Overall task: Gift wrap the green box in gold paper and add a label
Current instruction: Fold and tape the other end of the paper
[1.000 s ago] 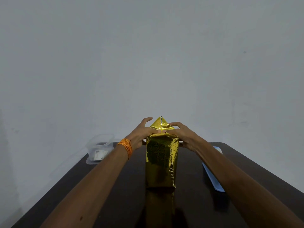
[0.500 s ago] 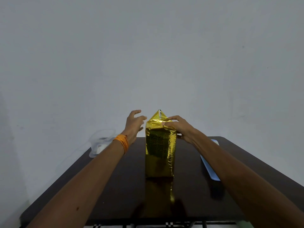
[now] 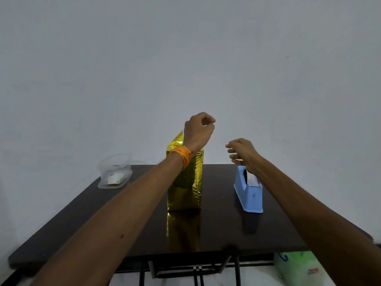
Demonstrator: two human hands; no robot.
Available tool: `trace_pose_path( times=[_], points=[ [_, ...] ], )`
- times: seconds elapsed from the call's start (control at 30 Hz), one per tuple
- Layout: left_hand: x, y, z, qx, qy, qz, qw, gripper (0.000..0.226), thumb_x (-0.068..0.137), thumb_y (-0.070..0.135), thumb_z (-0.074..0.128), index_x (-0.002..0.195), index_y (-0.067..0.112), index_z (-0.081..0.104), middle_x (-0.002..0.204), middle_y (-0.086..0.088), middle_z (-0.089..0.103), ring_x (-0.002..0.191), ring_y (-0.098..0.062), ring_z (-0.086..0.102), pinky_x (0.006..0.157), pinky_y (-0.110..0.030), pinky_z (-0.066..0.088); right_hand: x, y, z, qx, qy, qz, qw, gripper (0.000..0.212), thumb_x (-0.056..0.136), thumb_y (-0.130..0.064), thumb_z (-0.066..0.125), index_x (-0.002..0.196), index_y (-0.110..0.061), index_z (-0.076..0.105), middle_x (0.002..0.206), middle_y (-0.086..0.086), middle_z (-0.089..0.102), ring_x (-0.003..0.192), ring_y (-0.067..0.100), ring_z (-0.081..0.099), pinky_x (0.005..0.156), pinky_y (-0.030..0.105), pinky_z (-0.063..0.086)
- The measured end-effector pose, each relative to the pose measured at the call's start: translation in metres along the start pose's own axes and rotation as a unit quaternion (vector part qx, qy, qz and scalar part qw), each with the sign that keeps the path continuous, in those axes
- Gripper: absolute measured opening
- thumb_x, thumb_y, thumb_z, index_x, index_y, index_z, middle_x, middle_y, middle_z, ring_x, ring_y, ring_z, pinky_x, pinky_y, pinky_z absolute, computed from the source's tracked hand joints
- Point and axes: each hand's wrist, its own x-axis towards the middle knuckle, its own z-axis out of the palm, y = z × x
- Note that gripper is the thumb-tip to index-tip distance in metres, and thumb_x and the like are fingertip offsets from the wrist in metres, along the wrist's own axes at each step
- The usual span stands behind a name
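Both hands look clear of the gold-wrapped box (image 3: 185, 182), which stands upright at mid-table (image 3: 226, 234). My left hand (image 3: 199, 131) hovers over its peaked top, fingers curled; whether it is pinching anything, I cannot tell. My right hand (image 3: 242, 151) hangs loosely spread above the tape dispenser (image 3: 249, 190). The foil looks slick and the box tall and tippy, so I'd grip the flat sides.

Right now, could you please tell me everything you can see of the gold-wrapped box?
The gold-wrapped box is tall and narrow, covered in shiny, crinkled gold foil paper; no green shows. It stands upright near the middle of the dark table, which mirrors it. At its top a pointed flap sticks up. The wrist of the left hand crosses in front of its upper part; contact cannot be told. The right hand is apart from it.
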Motion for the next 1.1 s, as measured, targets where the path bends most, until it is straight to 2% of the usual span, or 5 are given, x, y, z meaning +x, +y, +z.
trace_pose_path(
  times=[0.2, 0.37, 0.57, 0.77, 1.1],
  points=[
    [-0.021, -0.005, 0.059, 0.007, -0.062, -0.034, 0.997, 0.017, 0.085, 0.009, 0.060, 0.094, 0.015, 0.074, 0.095, 0.001, 0.072, 0.092, -0.015, 0.065, 0.085, -0.029, 0.054, -0.005, 0.034, -0.057, -0.086, 0.061, 0.017, 0.994, 0.010, 0.089, -0.015, 0.066, 0.085, -0.006, 0.067, 0.086, 0.011, 0.066, 0.061, 0.017, 0.053, 0.054, 0.025, 0.043],
    [-0.055, -0.041, 0.101, 0.039, -0.209, -0.139, 0.967, 0.021, 0.082, 0.007, 0.063, 0.100, 0.012, 0.072, 0.106, -0.006, 0.070, 0.104, -0.023, 0.063, 0.088, -0.036, 0.055, -0.013, 0.076, -0.079, -0.150, 0.080, 0.102, 0.980, 0.017, 0.085, -0.017, 0.067, 0.077, -0.002, 0.064, 0.076, 0.012, 0.059, 0.053, 0.018, 0.042, 0.048, 0.027, 0.034],
    [-0.089, -0.062, 0.138, 0.080, -0.326, -0.176, 0.925, 0.034, 0.080, 0.018, 0.075, 0.109, 0.004, 0.067, 0.114, -0.011, 0.065, 0.104, -0.027, 0.062, 0.084, -0.041, 0.054, -0.023, 0.092, -0.068, -0.097, 0.054, 0.167, 0.980, 0.024, 0.095, -0.025, 0.062, 0.104, -0.003, 0.059, 0.071, 0.005, 0.049, 0.052, 0.012, 0.036, 0.045, 0.023, 0.027],
    [-0.094, -0.078, 0.156, 0.103, -0.308, -0.166, 0.931, 0.035, 0.076, 0.025, 0.081, 0.097, -0.001, 0.071, 0.103, -0.014, 0.072, 0.095, -0.027, 0.068, 0.082, -0.045, 0.057, -0.025, 0.094, -0.064, 0.018, 0.067, 0.187, 0.980, 0.034, 0.093, -0.005, 0.062, 0.123, 0.012, 0.059, 0.073, 0.007, 0.054, 0.054, 0.012, 0.041, 0.027, 0.014, 0.029],
    [-0.097, -0.086, 0.159, 0.122, -0.290, -0.120, 0.942, 0.039, 0.077, 0.031, 0.082, 0.103, 0.005, 0.068, 0.107, -0.011, 0.070, 0.096, -0.024, 0.066, 0.081, -0.035, 0.054, -0.009, 0.098, -0.061, -0.024, 0.092, 0.166, 0.982, 0.019, 0.081, -0.008, 0.077, 0.094, 0.003, 0.069, 0.073, 0.008, 0.057, 0.055, 0.013, 0.044, 0.045, 0.023, 0.036]
  ],
)
